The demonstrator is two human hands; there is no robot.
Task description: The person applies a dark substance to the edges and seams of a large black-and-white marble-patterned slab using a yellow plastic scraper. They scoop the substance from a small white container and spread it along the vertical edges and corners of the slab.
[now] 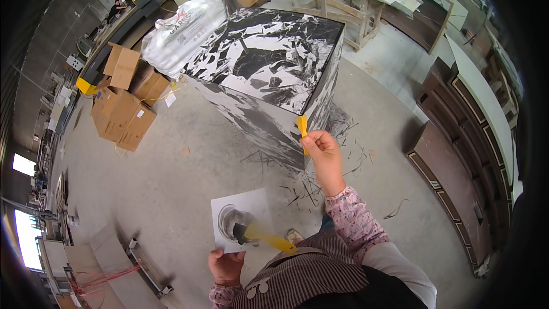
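My right hand [326, 163] pinches a small yellow plastic scraper [302, 126]. The scraper's tip is at the near corner of a large box-shaped block [269, 88] with a black-and-white marble pattern, beside its upright edge. Low at the left, my left hand [227, 267] grips the near edge of a white square board [251, 197], fingers mostly underneath. On that board rests a round greyish container [230, 216], its contents unclear. A tool with a yellow handle [273, 241] and a dark end leans across the container, partly blurred.
Dark scraps [303, 191] litter the concrete floor around the block's base. Cardboard boxes [123, 111] and a white bulk bag [186, 31] stand left of the block. Brown cabinet-like panels [452, 189] lie at the right. A wooden-legged worktable [343, 8] stands behind.
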